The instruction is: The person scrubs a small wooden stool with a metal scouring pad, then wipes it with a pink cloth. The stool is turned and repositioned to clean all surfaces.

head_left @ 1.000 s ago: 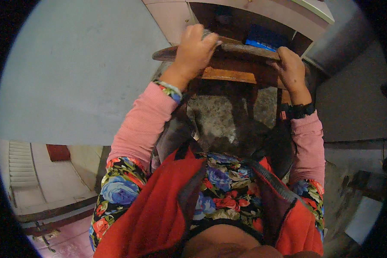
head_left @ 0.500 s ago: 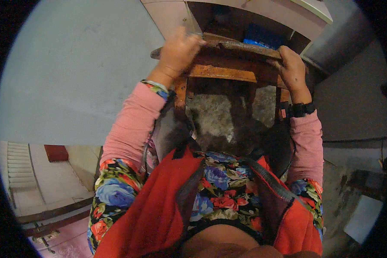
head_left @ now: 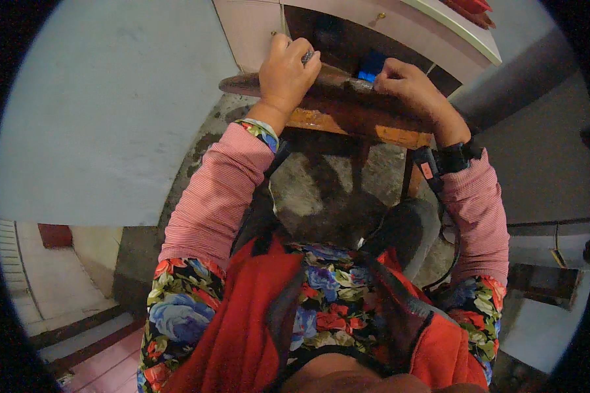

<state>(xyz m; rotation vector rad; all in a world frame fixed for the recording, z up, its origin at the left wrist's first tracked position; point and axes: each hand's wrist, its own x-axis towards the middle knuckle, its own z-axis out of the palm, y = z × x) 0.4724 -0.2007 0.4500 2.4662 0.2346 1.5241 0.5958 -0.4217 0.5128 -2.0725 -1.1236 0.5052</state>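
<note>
A worn wooden bench [head_left: 337, 122] with a dark top and orange-brown side rail stands ahead of me. My left hand [head_left: 287, 75] is over the left part of its top, fingers curled. A small dark grey, rough-looking piece [head_left: 307, 57] shows between thumb and fingers; its kind is unclear. My right hand [head_left: 403, 82] is at the right part of the top, fingers bent and closed. Whatever it may hold is hidden. Just left of its fingertips, a pale shiny patch [head_left: 362, 84] shows on the bench top.
Behind the bench stands a pale pink cabinet [head_left: 432, 29] with a dark open space holding a blue item [head_left: 372, 64]. A large light-grey panel [head_left: 111, 111] rises at the left. Red items [head_left: 472, 10] lie on the cabinet top. Below is a stained concrete floor [head_left: 308, 180].
My right hand has left the bench's right end and moved left along its top. My left hand has shifted slightly right, its grey piece now visible. The whole view has shifted somewhat.
</note>
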